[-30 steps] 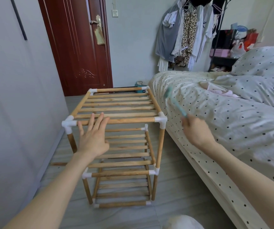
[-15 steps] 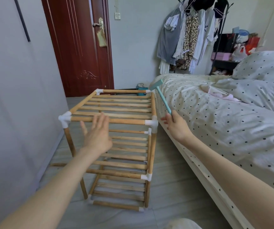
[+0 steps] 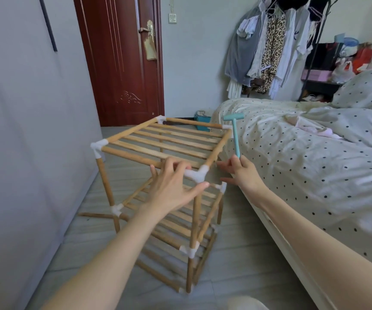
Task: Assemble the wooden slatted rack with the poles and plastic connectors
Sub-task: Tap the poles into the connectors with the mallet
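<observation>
A: Where was the rack (image 3: 158, 153)?
B: Standing upright on the floor (image 3: 86, 238) between wall and bed (image 3: 315, 175), three slatted tiers, white connectors at the corners. Top tier's long axis ran away from the person toward the door (image 3: 122, 63).

A: Hands?
B: Left hand (image 3: 171, 189) fingers spread, mostly straight, tips on the near top rail right beside the near-right connector (image 3: 197, 174). Not wrapped round it. Right hand (image 3: 243, 173) pinched the lower end of a teal hammer (image 3: 234, 130), other fingers splayed.

A: Hammer orientation?
B: Handle near vertical, head up, level with the far-right corner, just beside the bed-side rail.

A: Which hand was nearer the connector?
B: Left, touching next to it. Right just beside, bed side.

A: Next move?
B: My guess: tapping a top connector down onto its pole while the left steadied the frame. A loose pole (image 3: 95, 215) lay on the floor by the wall.
</observation>
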`<action>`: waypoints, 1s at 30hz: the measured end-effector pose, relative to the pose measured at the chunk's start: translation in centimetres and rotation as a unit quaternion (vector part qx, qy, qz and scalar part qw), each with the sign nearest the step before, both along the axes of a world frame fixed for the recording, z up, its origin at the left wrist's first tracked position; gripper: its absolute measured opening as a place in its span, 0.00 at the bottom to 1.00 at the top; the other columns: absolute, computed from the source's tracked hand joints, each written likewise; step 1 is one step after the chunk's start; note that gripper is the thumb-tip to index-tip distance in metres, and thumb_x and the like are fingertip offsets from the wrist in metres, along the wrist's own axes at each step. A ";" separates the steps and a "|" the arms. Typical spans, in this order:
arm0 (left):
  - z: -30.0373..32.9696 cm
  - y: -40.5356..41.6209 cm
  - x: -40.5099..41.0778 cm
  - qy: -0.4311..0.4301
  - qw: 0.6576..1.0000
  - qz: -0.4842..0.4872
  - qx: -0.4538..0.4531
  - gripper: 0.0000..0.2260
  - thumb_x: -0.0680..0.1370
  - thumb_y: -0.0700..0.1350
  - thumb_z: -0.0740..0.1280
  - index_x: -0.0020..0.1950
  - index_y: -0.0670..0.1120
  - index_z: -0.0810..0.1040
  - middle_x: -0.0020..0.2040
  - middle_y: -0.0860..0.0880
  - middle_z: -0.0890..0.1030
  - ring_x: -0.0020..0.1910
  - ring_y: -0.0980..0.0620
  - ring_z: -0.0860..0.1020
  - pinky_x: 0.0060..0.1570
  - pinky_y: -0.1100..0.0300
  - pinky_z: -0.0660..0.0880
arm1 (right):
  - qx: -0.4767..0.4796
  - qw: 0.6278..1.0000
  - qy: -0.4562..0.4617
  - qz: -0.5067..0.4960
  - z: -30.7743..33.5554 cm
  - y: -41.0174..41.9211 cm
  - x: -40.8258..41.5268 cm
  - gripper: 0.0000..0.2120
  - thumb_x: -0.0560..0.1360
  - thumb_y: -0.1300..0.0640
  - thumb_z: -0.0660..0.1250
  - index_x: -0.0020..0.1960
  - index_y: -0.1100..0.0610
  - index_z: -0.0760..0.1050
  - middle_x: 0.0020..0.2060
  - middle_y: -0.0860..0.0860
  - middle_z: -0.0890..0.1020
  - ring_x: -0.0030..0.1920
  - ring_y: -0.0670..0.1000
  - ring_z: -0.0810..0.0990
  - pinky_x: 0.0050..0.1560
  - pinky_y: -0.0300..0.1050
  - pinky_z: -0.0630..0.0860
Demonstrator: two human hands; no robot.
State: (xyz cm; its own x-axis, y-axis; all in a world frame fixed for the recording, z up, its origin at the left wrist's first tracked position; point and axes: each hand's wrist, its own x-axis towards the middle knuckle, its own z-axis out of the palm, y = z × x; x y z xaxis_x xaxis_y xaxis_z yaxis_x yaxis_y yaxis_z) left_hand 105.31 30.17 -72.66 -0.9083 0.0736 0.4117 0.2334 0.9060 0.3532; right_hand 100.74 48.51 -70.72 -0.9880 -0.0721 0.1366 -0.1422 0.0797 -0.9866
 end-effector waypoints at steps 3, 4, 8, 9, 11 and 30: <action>-0.2 -3.5 0.9 0.003 0.999 0.000 0.034 0.20 0.72 0.66 0.63 0.52 0.52 0.67 0.62 0.51 0.64 0.66 0.49 0.63 0.55 0.53 0.67 | 0.152 0.984 0.085 -0.029 -1.1 -1.0 0.1 0.12 0.82 0.54 0.52 0.51 0.58 0.71 0.47 0.53 0.78 0.45 0.49 0.75 0.45 0.43 0.73; -0.3 -4.5 1.2 -0.011 0.998 -0.006 0.060 0.17 0.73 0.63 0.63 0.50 0.52 0.66 0.67 0.50 0.63 0.72 0.51 0.58 0.54 0.56 0.66 | 0.202 0.970 0.128 -0.034 -1.2 -1.4 0.3 0.11 0.82 0.53 0.52 0.51 0.57 0.71 0.44 0.52 0.77 0.40 0.48 0.74 0.41 0.42 0.71; -0.5 -7.7 1.8 -0.015 0.989 -0.032 0.141 0.07 0.79 0.50 0.61 0.55 0.50 0.71 0.76 0.49 0.58 0.75 0.57 0.46 0.72 0.50 0.55 | 0.296 0.915 0.271 -0.043 -1.3 -2.6 0.6 0.11 0.81 0.56 0.54 0.52 0.59 0.74 0.46 0.51 0.75 0.46 0.49 0.73 0.46 0.42 0.69; -0.5 -8.3 1.7 -0.005 0.988 -0.027 0.151 0.08 0.80 0.47 0.61 0.58 0.49 0.73 0.76 0.49 0.57 0.75 0.56 0.48 0.74 0.49 0.52 | 0.290 0.917 0.272 -0.033 -1.1 -2.9 0.6 0.11 0.81 0.56 0.54 0.52 0.58 0.74 0.48 0.50 0.76 0.48 0.48 0.74 0.47 0.42 0.68; -0.5 -9.3 1.3 0.005 0.989 0.006 0.150 0.12 0.81 0.45 0.59 0.63 0.46 0.74 0.76 0.49 0.57 0.75 0.53 0.53 0.74 0.52 0.52 | 0.279 0.928 0.245 0.006 -1.2 -3.4 0.5 0.10 0.81 0.56 0.54 0.56 0.57 0.72 0.51 0.51 0.77 0.49 0.49 0.76 0.48 0.43 0.71; -5.6 -15.6 6.4 -0.210 0.971 0.107 0.051 0.29 0.81 0.46 0.58 0.78 0.44 0.46 0.78 0.44 0.50 0.76 0.48 0.53 0.71 0.62 0.51 | 0.387 0.882 0.162 0.216 -6.9 -13.3 6.9 0.08 0.82 0.54 0.54 0.49 0.55 0.70 0.42 0.53 0.83 0.42 0.54 0.82 0.46 0.54 0.77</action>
